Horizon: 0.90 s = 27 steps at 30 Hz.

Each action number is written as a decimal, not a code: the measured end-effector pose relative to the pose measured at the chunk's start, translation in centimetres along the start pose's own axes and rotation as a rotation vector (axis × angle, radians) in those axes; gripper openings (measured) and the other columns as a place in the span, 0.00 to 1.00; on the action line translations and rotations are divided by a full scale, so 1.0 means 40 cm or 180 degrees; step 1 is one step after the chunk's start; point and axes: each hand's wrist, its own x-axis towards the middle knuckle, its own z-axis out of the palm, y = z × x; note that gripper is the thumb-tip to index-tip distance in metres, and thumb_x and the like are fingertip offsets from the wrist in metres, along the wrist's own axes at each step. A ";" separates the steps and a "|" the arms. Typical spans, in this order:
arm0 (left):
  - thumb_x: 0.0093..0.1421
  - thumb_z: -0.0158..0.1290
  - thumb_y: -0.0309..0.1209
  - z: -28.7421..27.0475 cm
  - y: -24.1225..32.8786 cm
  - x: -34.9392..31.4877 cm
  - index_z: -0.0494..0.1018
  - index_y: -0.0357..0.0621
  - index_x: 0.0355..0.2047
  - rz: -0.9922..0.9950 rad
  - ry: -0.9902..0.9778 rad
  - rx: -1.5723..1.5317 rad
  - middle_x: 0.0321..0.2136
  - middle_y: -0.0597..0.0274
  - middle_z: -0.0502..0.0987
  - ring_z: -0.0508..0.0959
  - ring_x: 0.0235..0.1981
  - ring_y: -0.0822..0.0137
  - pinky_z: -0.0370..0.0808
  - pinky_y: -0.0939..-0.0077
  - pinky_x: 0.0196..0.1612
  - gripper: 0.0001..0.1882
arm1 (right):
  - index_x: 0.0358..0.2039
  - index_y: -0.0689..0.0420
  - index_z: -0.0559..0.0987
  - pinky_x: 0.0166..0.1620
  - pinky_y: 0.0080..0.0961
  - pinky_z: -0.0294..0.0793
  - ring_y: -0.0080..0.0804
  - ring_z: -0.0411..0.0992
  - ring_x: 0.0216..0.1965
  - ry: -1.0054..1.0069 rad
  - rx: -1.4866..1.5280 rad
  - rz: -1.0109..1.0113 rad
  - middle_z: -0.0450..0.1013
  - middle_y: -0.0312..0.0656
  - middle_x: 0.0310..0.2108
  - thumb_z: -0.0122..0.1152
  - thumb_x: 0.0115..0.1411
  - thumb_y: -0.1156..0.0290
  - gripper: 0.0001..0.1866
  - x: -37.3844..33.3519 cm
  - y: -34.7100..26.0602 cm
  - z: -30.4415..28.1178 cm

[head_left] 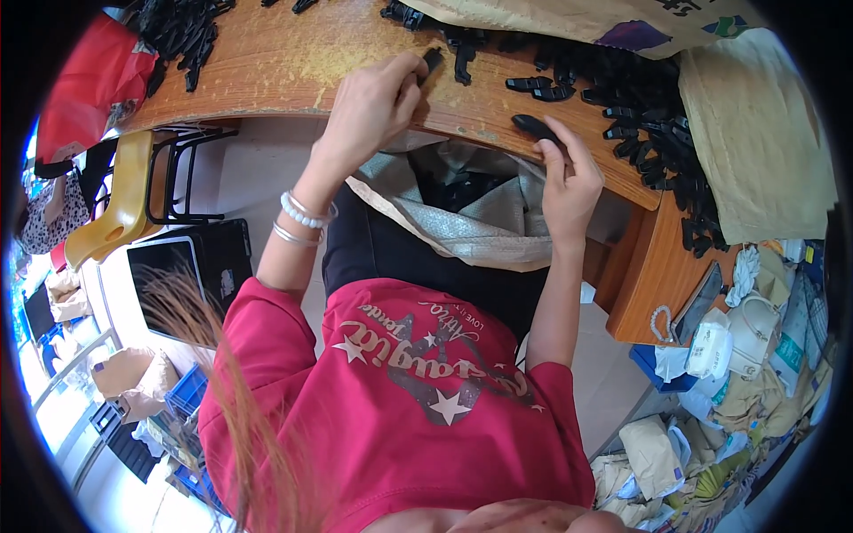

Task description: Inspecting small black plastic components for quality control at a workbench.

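Observation:
My left hand, with bracelets at its wrist, is above the table's near edge, its fingers closed on a small black plastic piece. To its right, my right hand pinches a smooth, curved black plastic piece between thumb and fingers. The two pieces are apart. Below both hands, an open white woven sack rests at my lap, with dark pieces inside it. Black clip-like pieces lie on the wooden table just beyond my right hand.
Heaps of black pieces lie at the table's far left and right. Large tan bags stand at the right and far edge. A red bag is at far left, above a yellow chair. A phone lies on the right-hand surface.

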 end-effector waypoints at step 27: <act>0.50 0.59 0.27 0.025 0.137 -0.042 0.73 0.36 0.41 0.0190 -0.0638 -0.1674 0.29 0.45 0.76 0.76 0.31 0.47 0.73 0.64 0.35 0.17 | 0.45 0.60 0.76 0.40 0.24 0.72 0.32 0.74 0.36 -0.0601 0.0222 -0.0460 0.73 0.42 0.37 0.64 0.47 0.81 0.22 0.001 -0.075 0.002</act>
